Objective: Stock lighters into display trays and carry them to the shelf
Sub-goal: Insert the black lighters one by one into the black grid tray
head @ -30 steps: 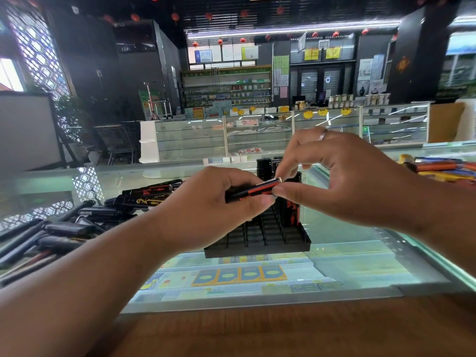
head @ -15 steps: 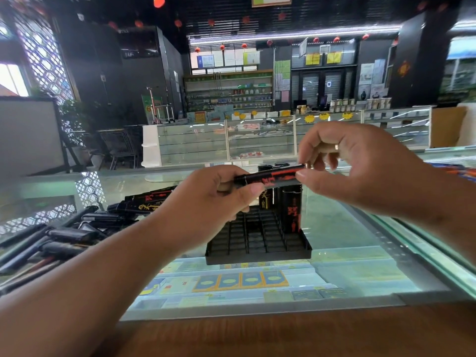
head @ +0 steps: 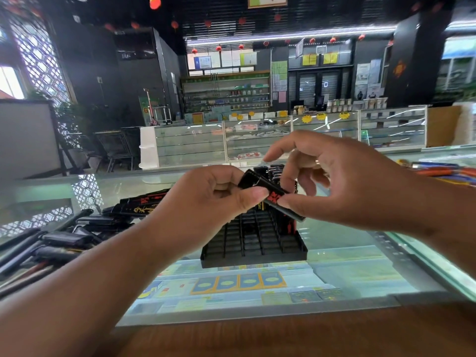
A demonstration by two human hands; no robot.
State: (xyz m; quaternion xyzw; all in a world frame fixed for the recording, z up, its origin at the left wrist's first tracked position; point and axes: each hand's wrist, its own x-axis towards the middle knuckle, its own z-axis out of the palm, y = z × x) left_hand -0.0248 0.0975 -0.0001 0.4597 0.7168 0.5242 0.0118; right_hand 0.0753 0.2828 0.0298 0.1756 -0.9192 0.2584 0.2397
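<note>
Pinching one black lighter [head: 274,195], the left hand [head: 206,202] and right hand [head: 345,186] hold it just above the tray [head: 253,260].

Lighter [head: 270,195] you hold: slim black bar, red characters, tilted down to right, above far end of display tray [head: 253,253]. Your left hand [head: 206,202] and right hand [head: 342,186] pinch it by thumb and fingers. Tray: black, gridded slots, sits flat, near slots empty. Standing lighters [head: 287,224] upright in tray's far-right slots. Loose pile of lighters [head: 64,240] left of tray, black, some gold or red print.
</note>
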